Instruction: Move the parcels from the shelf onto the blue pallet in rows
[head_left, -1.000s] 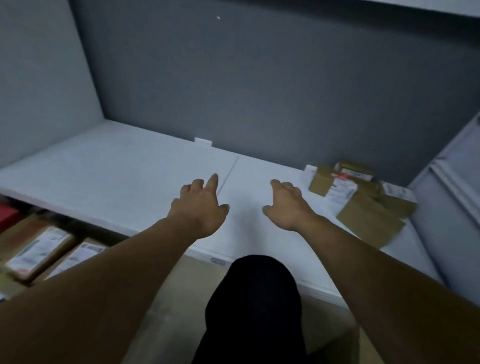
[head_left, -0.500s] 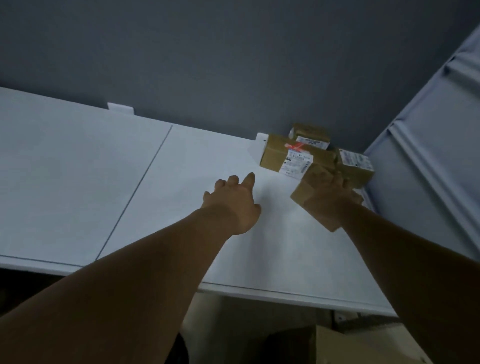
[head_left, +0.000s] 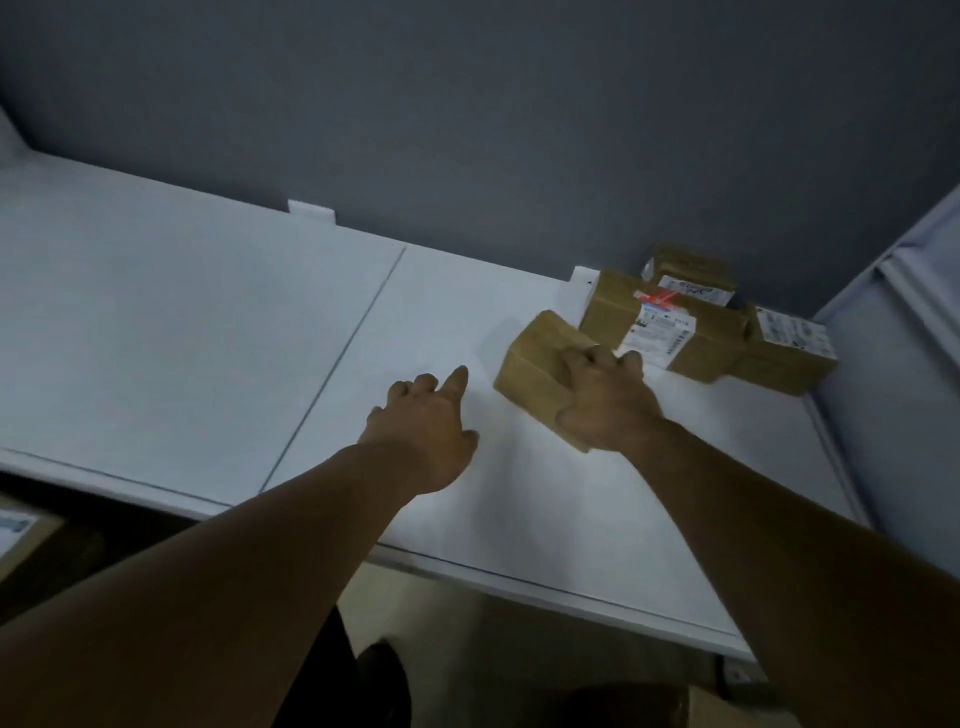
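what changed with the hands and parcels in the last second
The right hand went from the bare shelf to the nearest brown parcel, took hold of it and pulled it left, away from the other parcels. The left hand stayed open above the shelf, holding nothing. The other parcels stayed in the back right corner.

Left arm: bare, stretched forward from the lower left, across the front edge of the shelf (head_left: 208, 338).
Left hand (head_left: 423, 426): palm down over the shelf, index finger straight forward, the other fingers loosely bent, holding nothing.
Right arm: bare, stretched forward from the lower right.
Right hand (head_left: 605, 410): palm down on a brown parcel (head_left: 535, 364), fingers curled over its far side, toward the back right corner.
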